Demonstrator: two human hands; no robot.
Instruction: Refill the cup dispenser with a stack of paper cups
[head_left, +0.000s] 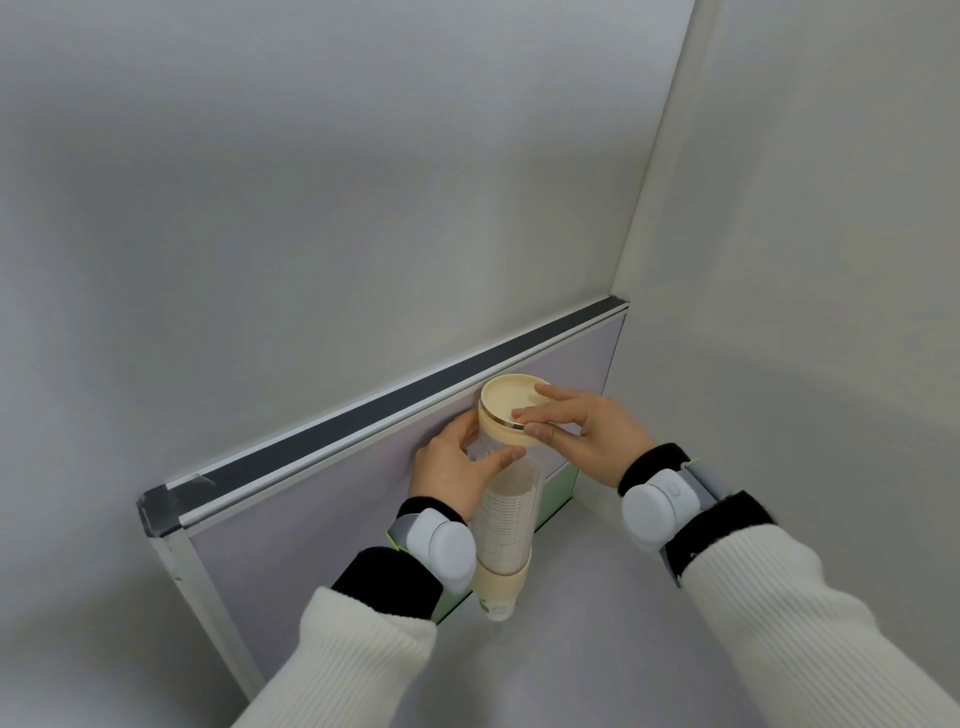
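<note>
A clear tube cup dispenser (511, 519) hangs on a grey partition panel, with a stack of white paper cups (506, 525) visible inside. Its beige base (501, 584) lets one cup poke out below. A round beige lid (511, 408) sits on the tube's top. My left hand (457, 470) wraps the upper tube from the left. My right hand (576, 423) holds the lid's right rim, fingers lying across its top.
The partition panel (322, 499) has a dark top rail (395, 410) and a metal left post. White walls meet in a corner at the right. A green strip (558, 493) shows behind the dispenser. Both wrists wear white sensor bands.
</note>
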